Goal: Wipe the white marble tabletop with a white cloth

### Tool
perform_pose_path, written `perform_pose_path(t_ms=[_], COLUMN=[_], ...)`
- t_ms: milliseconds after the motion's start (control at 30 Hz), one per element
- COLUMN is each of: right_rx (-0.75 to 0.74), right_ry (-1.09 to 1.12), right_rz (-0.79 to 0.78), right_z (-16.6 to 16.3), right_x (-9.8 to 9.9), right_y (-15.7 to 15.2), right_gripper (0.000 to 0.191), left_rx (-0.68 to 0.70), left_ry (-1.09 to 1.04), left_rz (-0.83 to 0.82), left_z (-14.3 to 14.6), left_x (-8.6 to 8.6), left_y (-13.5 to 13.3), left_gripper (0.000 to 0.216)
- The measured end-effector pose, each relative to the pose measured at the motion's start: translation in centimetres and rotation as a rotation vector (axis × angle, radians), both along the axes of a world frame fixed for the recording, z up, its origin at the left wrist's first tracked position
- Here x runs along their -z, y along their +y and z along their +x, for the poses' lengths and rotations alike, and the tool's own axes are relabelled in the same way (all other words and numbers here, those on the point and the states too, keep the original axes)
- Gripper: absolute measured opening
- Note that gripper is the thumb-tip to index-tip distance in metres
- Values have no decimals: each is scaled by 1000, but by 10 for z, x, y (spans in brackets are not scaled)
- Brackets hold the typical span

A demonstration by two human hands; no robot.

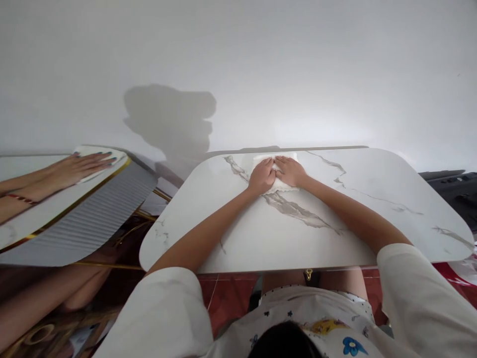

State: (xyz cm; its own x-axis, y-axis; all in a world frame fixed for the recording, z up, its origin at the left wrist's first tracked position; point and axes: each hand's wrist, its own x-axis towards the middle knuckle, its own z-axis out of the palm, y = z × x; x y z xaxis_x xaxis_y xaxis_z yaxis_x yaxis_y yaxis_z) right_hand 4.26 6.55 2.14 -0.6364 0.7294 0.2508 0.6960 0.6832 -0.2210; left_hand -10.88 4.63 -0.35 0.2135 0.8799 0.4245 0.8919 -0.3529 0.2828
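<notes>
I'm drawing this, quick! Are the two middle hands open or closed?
Left hand: palm down on white cloth; can't tell if gripping.
Right hand: on it too; can't tell either.

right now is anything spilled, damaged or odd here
Nothing stands out. The white marble-patterned tabletop shows no visible spill or crack; its grey-brown streaks look like veining. The rectangular white cloth lies under the left hand and right hand.

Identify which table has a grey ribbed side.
The table at left, beneath a co-worker's hand: grey ribbing runs below its gold trim. The other table, beneath the person's left hand and right hand, shows no ribbing.
</notes>
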Motion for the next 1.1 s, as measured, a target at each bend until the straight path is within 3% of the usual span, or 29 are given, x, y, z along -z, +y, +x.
perform_pose_path(t_ms=[300, 600, 867, 1100], right_rx=[-2, 113, 135, 154], right_ry=[41, 94, 29, -9], right_rz=[-3, 21, 63, 66], right_z=[-17, 8, 30, 42], right_x=[3, 2, 7, 8], right_y=[53, 81, 65, 17], right_gripper=[48, 41, 48, 51], left_rx=[-100, -56, 30, 100], left_ry=[30, 131, 155, 178], left_rz=[-25, -39, 23, 29], left_z=[-9, 18, 39, 45], left_x=[1, -15, -10, -5], left_y=[51, 82, 70, 31], left_gripper=[45, 32, 38, 44])
